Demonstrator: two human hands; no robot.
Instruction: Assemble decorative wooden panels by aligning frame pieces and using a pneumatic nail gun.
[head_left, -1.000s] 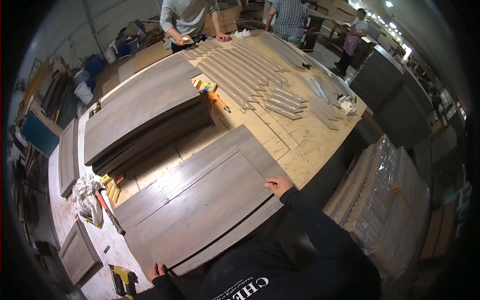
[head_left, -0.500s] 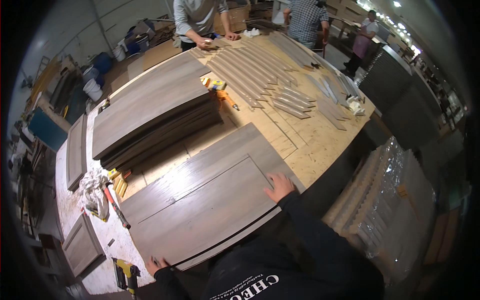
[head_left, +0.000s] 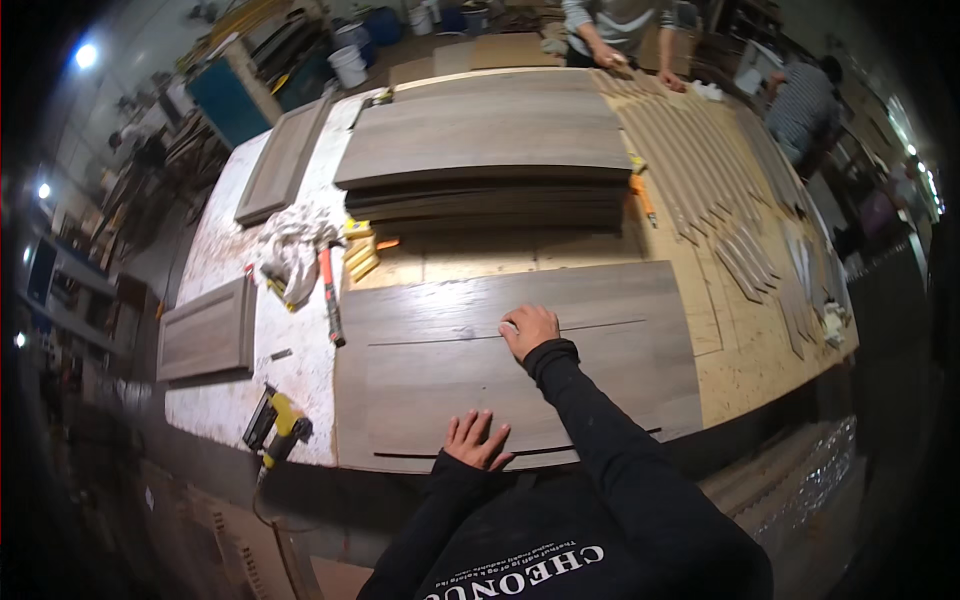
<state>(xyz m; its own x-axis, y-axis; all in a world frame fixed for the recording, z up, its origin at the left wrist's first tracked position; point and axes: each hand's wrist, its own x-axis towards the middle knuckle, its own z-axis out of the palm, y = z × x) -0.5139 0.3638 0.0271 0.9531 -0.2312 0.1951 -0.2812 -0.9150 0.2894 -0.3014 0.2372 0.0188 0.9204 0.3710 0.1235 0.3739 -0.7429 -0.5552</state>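
Note:
A grey-brown wood panel lies flat before me on the work table, with a thin groove across its upper half and a dark slot near its front edge. My left hand rests on the panel by that slot, fingers spread. My right hand is over the thin groove with its fingers curled in; a small pale spot shows at the fingertips, too small to name. To the left of the panel lie a hammer with a red and black handle and a yellow-black nail gun.
Behind the panel rises a stack of similar boards. Framed door panels, a crumpled white cloth and yellow blocks lie left. Several wood strips cover the right side. Across the table a person handles pieces.
My view has swung left. My right hand has left the panel's right end for the groove's middle, its fingers now curled. My left hand has moved from the left front corner onto the panel.

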